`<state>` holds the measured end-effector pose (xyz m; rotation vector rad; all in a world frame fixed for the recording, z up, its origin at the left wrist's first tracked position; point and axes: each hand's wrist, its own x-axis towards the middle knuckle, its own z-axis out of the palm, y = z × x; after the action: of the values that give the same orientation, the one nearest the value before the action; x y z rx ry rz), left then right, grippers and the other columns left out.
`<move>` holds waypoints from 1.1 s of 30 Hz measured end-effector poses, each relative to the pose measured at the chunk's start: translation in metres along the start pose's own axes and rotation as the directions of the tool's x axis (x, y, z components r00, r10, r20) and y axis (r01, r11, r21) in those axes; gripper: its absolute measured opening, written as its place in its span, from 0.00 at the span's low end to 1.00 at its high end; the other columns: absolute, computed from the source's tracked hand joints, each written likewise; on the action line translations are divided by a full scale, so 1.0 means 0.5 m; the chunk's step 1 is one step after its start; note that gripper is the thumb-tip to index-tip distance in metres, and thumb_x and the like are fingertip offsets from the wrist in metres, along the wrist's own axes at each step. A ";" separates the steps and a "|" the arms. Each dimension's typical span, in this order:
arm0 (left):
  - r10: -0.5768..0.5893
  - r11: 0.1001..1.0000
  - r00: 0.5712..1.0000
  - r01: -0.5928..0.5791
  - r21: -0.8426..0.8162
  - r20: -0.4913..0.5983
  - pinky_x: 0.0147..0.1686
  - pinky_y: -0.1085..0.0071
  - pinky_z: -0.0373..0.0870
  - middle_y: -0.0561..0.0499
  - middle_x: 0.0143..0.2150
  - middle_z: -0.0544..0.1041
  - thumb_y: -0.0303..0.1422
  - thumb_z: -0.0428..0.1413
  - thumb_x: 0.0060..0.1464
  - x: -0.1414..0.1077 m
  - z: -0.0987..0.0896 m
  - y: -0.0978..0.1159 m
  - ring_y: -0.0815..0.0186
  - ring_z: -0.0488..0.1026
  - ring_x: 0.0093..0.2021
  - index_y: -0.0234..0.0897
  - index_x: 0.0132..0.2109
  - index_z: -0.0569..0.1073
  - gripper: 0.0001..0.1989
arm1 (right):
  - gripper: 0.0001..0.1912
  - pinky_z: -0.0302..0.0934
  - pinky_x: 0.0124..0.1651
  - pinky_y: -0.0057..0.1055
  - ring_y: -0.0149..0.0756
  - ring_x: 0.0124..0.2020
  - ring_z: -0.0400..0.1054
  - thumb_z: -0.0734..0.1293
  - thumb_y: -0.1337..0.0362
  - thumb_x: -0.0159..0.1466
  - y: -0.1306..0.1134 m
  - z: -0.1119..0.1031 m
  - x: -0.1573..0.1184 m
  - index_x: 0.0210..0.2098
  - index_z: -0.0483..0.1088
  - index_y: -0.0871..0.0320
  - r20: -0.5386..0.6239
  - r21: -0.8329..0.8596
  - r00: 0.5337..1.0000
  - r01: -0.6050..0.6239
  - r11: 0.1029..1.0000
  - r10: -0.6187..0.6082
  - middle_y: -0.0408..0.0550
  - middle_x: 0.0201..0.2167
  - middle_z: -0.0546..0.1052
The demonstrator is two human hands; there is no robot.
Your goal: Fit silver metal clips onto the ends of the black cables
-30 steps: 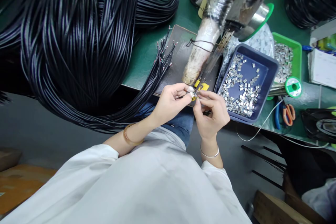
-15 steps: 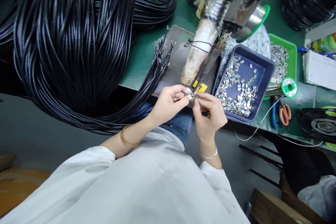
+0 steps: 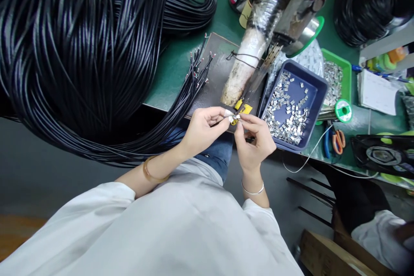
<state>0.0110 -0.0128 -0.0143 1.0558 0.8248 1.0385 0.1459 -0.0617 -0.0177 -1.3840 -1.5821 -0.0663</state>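
Observation:
My left hand (image 3: 207,129) is closed in a pinch, a white wrap on one fingertip. My right hand (image 3: 257,140) pinches from the other side, thumb against forefinger. Small shiny metal connector pieces (image 3: 234,117) show between the two sets of fingertips; whether a wire joins them I cannot tell. Just beyond the fingers are yellow-wrapped parts (image 3: 246,108) under the end of a dirty white duct (image 3: 233,86). A blue tray (image 3: 318,95) with many loose metal connector pieces stands to the right of my right hand.
A large bundle of black cables (image 3: 87,64) fills the left, its stripped ends (image 3: 197,71) on a brown board (image 3: 215,54). To the right are a green tray (image 3: 347,71), a solder spool (image 3: 343,111), orange-and-blue-handled pliers (image 3: 338,141) and a black fan (image 3: 381,155). Another person's sleeve (image 3: 377,233) shows lower right.
The view has shifted slightly, so the trays and tools sit further left. My hands stay close together, with the metal pieces still between the fingertips.

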 end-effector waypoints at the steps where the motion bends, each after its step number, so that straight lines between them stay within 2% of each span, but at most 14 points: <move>1: 0.012 1.000 1.000 -0.012 0.024 0.000 0.27 0.79 0.67 0.54 0.23 0.74 0.30 0.60 0.50 0.001 -0.001 -0.003 0.75 0.69 0.24 0.31 0.33 0.78 0.05 | 0.06 0.68 0.27 0.23 0.29 0.36 0.77 0.70 0.72 0.61 0.000 0.000 0.000 0.37 0.72 0.55 0.008 0.020 1.000 -0.017 1.000 0.017 0.45 0.40 0.82; 7: 0.071 0.989 0.997 -0.072 0.129 0.009 0.25 0.79 0.66 0.55 0.23 0.72 0.29 0.58 0.54 0.002 -0.001 -0.004 0.74 0.68 0.23 0.31 0.34 0.79 0.06 | 0.07 0.68 0.28 0.23 0.30 0.38 0.77 0.70 0.73 0.60 -0.002 -0.002 0.009 0.36 0.73 0.55 0.034 0.043 0.998 -0.054 0.998 0.052 0.46 0.41 0.82; 11: 0.108 0.983 0.994 -0.107 0.147 0.002 0.28 0.79 0.69 0.53 0.25 0.75 0.29 0.59 0.53 0.001 0.001 0.002 0.73 0.72 0.26 0.32 0.35 0.80 0.06 | 0.09 0.71 0.31 0.23 0.30 0.39 0.77 0.71 0.74 0.60 -0.007 -0.006 0.015 0.37 0.74 0.54 0.027 0.020 0.999 -0.034 0.999 0.034 0.45 0.42 0.81; 15: 0.137 0.976 0.991 -0.133 0.174 -0.008 0.28 0.79 0.69 0.52 0.27 0.78 0.28 0.59 0.52 -0.001 -0.005 -0.002 0.72 0.73 0.26 0.32 0.36 0.81 0.06 | 0.08 0.73 0.34 0.25 0.31 0.40 0.78 0.70 0.73 0.60 -0.005 -0.008 0.011 0.37 0.73 0.54 0.076 0.004 0.997 -0.002 1.000 0.001 0.46 0.44 0.81; 23: 0.133 0.964 0.991 -0.129 0.233 -0.002 0.27 0.79 0.68 0.54 0.24 0.75 0.27 0.59 0.53 -0.001 -0.008 -0.007 0.73 0.71 0.25 0.32 0.35 0.80 0.05 | 0.09 0.70 0.30 0.22 0.29 0.40 0.78 0.70 0.74 0.60 -0.001 -0.008 0.006 0.37 0.71 0.55 0.080 0.033 0.997 -0.014 0.999 0.011 0.46 0.43 0.81; 30: 0.140 0.943 0.990 -0.133 0.304 -0.002 0.27 0.78 0.69 0.52 0.26 0.77 0.28 0.59 0.52 -0.004 -0.011 0.008 0.71 0.72 0.27 0.32 0.34 0.80 0.06 | 0.07 0.73 0.34 0.27 0.32 0.41 0.78 0.69 0.71 0.62 -0.003 -0.011 0.009 0.37 0.70 0.53 0.090 0.014 0.996 -0.007 1.000 0.005 0.46 0.43 0.81; 33: 0.117 0.943 0.993 -0.108 0.314 -0.012 0.26 0.78 0.68 0.52 0.25 0.77 0.28 0.59 0.50 -0.005 -0.014 0.009 0.71 0.72 0.26 0.32 0.33 0.81 0.06 | 0.06 0.72 0.33 0.26 0.31 0.40 0.78 0.68 0.70 0.63 -0.002 -0.011 0.007 0.37 0.69 0.53 0.113 -0.002 0.994 0.006 1.000 -0.006 0.45 0.42 0.82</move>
<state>0.0026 -0.0122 -0.0121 1.3721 0.9851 1.0425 0.1492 -0.0628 -0.0118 -1.4062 -1.6801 0.0068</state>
